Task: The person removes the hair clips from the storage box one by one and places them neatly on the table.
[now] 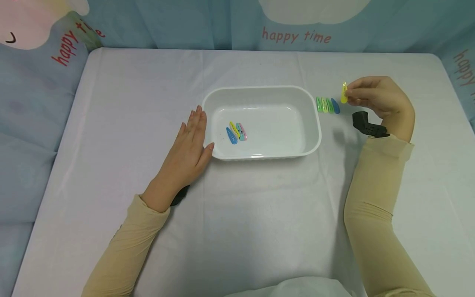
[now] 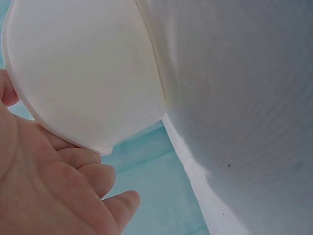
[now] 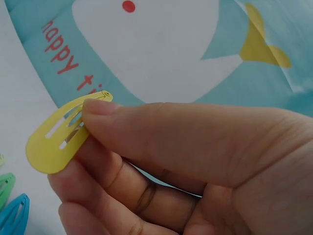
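Note:
Between thumb and fingers my right hand (image 1: 380, 95) pinches a yellow snap hair clip (image 3: 61, 137), held above the table right of the white tray. Just left of that hand, a row of green, yellow-green and blue hair clips (image 1: 328, 105) lies beside the right end of the white tray (image 1: 274, 154). Inside the tray, toward its left, sits a small group of blue, yellow, teal and pink hair clips (image 1: 231, 135). My left hand (image 1: 187, 150) rests with straight fingers against the tray's left rim; the left wrist view shows its fingers along the tray's outer wall.
A white cloth covers the table (image 1: 252, 222). Blue printed curtains (image 1: 178, 24) stand along its back and sides. Each wrist wears a black camera mount, the right one (image 1: 367, 125) showing plainly near the table.

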Demonstrator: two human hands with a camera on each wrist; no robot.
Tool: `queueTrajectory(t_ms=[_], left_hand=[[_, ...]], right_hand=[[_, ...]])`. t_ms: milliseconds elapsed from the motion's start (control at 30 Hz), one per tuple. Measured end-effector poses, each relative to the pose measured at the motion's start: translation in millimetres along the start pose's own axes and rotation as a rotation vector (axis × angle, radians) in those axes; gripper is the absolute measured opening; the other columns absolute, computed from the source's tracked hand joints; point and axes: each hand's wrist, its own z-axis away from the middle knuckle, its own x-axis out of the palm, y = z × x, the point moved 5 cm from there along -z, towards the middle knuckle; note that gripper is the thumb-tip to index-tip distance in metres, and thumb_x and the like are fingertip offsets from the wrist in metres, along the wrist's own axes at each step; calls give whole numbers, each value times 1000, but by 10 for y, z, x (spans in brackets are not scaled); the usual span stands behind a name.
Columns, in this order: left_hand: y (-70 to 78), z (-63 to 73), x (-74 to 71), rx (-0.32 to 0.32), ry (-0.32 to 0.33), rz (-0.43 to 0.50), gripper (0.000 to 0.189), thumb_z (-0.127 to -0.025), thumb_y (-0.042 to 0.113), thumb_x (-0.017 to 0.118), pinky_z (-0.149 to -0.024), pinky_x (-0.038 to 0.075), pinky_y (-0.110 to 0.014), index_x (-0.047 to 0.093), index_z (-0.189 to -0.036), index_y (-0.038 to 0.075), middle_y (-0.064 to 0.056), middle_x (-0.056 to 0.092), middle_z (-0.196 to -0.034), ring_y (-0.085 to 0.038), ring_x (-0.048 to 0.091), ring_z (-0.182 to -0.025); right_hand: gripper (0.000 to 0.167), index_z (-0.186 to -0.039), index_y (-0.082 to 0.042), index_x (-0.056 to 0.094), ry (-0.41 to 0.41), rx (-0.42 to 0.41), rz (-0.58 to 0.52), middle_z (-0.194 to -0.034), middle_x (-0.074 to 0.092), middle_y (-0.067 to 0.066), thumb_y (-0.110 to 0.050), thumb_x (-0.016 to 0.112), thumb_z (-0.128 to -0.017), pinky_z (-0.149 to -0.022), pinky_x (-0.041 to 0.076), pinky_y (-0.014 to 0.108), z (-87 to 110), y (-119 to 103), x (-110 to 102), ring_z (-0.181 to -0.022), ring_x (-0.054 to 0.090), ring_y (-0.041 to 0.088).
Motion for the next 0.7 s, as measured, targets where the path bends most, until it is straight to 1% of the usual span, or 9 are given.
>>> queueTrajectory(t_ms=[333,500,700], left_hand=[[2,-6,0,1,1,-1,66,-99,23,41,-111,11,-51,9,-148,-7,-18,2,-156,-31,5,-143],[-2,-6,1,0,-1,3,65,-99,23,41,-112,11,-51,9,-148,-7,-18,2,-156,-29,4,-143],[2,-6,1,-2,-3,4,65,-99,23,40,-112,10,-51,9,-148,-7,-18,2,-156,-29,4,-143]], right_hand=[[4,-84,-1,72,21,34,19,-79,68,4,-1,68,-84,-64,52,21,-28,66,-64,-68,64,15],[7,-83,-3,73,35,64,37,-80,68,3,0,67,-85,-64,52,21,-46,103,-85,-69,64,15],[9,-80,-8,74,65,116,104,-81,68,-1,-5,67,-86,-64,52,20,-78,143,-100,-70,64,11]])
